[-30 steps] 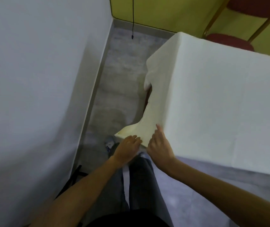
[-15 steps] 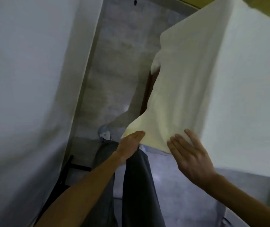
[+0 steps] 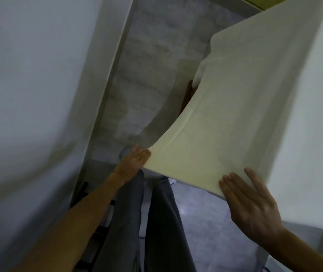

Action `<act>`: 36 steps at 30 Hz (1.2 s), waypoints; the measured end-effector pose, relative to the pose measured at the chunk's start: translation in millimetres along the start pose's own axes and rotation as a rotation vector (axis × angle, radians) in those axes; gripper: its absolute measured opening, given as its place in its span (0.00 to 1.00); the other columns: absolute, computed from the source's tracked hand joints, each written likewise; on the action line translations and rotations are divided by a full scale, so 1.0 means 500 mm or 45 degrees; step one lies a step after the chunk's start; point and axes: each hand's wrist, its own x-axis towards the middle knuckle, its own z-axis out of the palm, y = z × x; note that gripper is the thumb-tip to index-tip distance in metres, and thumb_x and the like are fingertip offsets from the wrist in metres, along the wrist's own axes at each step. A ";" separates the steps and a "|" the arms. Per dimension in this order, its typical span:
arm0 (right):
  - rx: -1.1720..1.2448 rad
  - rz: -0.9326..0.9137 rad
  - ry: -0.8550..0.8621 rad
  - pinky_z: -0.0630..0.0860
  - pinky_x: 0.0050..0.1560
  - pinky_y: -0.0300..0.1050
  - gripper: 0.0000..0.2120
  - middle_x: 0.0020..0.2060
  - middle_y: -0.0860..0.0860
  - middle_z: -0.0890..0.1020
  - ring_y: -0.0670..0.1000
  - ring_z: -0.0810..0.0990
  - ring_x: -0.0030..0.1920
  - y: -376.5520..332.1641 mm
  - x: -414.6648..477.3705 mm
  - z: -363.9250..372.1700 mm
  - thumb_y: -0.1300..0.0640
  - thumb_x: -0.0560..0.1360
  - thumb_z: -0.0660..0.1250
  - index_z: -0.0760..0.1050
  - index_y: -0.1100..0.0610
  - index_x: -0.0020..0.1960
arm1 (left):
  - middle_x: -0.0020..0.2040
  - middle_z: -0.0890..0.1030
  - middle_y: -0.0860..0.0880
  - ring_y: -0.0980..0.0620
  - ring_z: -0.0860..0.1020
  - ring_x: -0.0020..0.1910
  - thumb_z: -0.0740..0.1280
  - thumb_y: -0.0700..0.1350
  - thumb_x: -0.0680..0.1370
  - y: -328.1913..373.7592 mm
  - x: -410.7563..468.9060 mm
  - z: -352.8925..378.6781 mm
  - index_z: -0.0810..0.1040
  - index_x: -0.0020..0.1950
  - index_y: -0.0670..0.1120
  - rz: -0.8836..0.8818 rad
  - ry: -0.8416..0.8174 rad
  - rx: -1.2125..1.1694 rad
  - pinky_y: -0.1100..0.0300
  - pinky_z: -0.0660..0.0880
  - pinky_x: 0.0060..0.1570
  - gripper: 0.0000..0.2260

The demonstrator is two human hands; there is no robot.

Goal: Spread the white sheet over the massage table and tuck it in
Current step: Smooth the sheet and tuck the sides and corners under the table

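Note:
The white sheet (image 3: 245,107) covers the massage table, and its side flap hangs down on the left. A brown bit of the massage table (image 3: 188,95) shows behind the flap's edge. My left hand (image 3: 134,160) holds the flap's lower corner and pulls it out toward me, so the cloth is stretched taut. The thumb is hidden. My right hand (image 3: 249,201) lies flat with straight fingers against the flap's bottom edge, just left of the table's near corner.
A white wall or curtain (image 3: 39,114) stands close on the left, leaving a narrow strip of grey floor (image 3: 152,75). My legs in grey trousers (image 3: 147,222) are below. A black frame (image 3: 90,218) lies low at the wall's foot.
The view has dropped closer to the flap. My right hand has opened and slid right and down along the bottom edge. My left hand has kept the corner and drawn it further out.

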 end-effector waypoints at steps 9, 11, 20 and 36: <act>-0.025 0.034 -0.049 0.69 0.67 0.66 0.15 0.53 0.64 0.85 0.63 0.85 0.54 -0.007 -0.001 -0.007 0.68 0.80 0.58 0.83 0.67 0.55 | 0.75 0.67 0.35 0.37 0.47 0.80 0.64 0.40 0.78 -0.166 -0.072 -0.039 0.64 0.77 0.39 -0.058 -0.007 0.321 0.37 0.45 0.77 0.26; -0.010 0.042 -0.039 0.70 0.66 0.66 0.14 0.52 0.64 0.85 0.63 0.85 0.53 -0.010 0.004 -0.009 0.68 0.80 0.59 0.83 0.67 0.54 | 0.77 0.64 0.34 0.34 0.50 0.79 0.56 0.41 0.80 -0.207 -0.122 -0.039 0.63 0.77 0.39 -0.152 -0.011 0.350 0.34 0.43 0.76 0.25; -0.043 0.125 -0.130 0.70 0.67 0.69 0.18 0.51 0.64 0.85 0.64 0.84 0.54 -0.022 0.010 -0.007 0.62 0.83 0.55 0.83 0.67 0.55 | 0.78 0.64 0.40 0.45 0.57 0.79 0.73 0.52 0.76 0.087 -0.011 -0.109 0.60 0.78 0.41 0.161 0.116 -0.387 0.50 0.53 0.79 0.36; -0.275 0.034 -0.423 0.50 0.76 0.67 0.19 0.49 0.65 0.84 0.65 0.82 0.55 -0.017 0.020 -0.019 0.64 0.77 0.53 0.81 0.69 0.53 | 0.72 0.73 0.42 0.47 0.73 0.70 0.76 0.40 0.73 0.403 0.080 -0.070 0.67 0.74 0.38 0.003 0.303 -0.539 0.51 0.66 0.70 0.33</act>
